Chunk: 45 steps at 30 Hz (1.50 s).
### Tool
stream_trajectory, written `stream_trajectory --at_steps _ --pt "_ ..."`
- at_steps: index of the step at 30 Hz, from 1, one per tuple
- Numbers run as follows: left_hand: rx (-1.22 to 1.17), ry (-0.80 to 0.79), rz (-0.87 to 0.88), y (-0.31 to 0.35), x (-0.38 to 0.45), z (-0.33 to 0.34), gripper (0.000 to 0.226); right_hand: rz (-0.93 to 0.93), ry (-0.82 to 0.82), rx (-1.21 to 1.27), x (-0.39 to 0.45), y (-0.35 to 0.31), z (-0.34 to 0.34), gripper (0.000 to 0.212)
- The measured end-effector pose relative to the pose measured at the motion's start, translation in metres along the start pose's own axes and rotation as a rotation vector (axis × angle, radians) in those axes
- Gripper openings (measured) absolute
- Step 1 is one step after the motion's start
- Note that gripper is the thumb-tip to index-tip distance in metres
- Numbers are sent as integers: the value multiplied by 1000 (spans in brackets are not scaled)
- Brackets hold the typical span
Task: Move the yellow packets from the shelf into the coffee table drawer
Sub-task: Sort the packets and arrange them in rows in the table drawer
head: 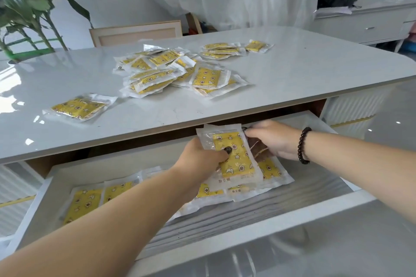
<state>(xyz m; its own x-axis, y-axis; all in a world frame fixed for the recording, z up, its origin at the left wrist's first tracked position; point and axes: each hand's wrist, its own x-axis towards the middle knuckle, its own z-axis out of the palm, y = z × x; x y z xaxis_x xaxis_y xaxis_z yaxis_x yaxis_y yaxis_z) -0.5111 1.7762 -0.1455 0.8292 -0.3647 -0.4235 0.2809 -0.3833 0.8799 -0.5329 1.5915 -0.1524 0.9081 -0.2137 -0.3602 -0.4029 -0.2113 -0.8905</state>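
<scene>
Yellow packets were split between two places: some lay in the open drawer (270,213) below the hands, the rest lay on the tabletop (292,69) beyond the fingers.

**Step in hand.** One packet (234,155) was held over the back of the drawer. The left hand (202,157) gripped its left edge, thumb on top and fingers curled beneath. The right hand (273,139) had its fingertips at the packet's upper right corner; whether they pinched the packet or only touched it could not be told.

**Recommended procedure (judgement).**
1. Lower the packet flat, printed face up, onto the packets directly under the fingers.
2. Align its edges with the row already laid, so the layer stays level.
3. Release only once it rests fully; the clear wrap looked slippery and might slide.
4. Keep the stack low enough for the drawer to pass under the tabletop edge.

**Count.**
- Held: one packet.
- Drawer: at least five visible, two near the left forearm and three or more beneath the hands; the arms hid others.
- Tabletop: one single packet (78,108) to the left beyond the fingers; a central heap (177,72) of roughly fifteen, overlapped and not exactly countable; a small far group (231,48) of about five.
- Bead bracelet (302,145) on the right wrist: one.
</scene>
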Motion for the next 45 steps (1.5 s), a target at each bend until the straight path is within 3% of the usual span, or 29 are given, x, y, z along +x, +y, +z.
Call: stream_trajectory --at_steps 3,6,11,17,26,37,39,42,45 --pt "-80 3 14 -4 8 8 91 1 -121 170 -3 -3 2 30" --pt "-126 2 17 -12 12 7 91 16 -175 245 -3 -2 -1 45" --pt "-137 21 48 -9 10 5 30 -8 -209 118 -5 1 0 43" --pt "-153 -37 28 -5 3 6 8 71 -118 27 -4 2 -43 46" --pt "-87 -81 50 -5 0 6 16 363 4 -232 7 35 -84 29" --pt "-61 -112 95 -4 -1 8 19 321 166 -638 13 37 -73 23" --pt "-56 -112 98 -4 -1 9 19 329 169 -676 13 38 -71 25" --pt "-43 -112 105 -4 -1 9 19 343 181 -724 13 37 -69 49" --pt "-32 -111 114 -4 0 9 19 341 185 -762 13 37 -68 51"
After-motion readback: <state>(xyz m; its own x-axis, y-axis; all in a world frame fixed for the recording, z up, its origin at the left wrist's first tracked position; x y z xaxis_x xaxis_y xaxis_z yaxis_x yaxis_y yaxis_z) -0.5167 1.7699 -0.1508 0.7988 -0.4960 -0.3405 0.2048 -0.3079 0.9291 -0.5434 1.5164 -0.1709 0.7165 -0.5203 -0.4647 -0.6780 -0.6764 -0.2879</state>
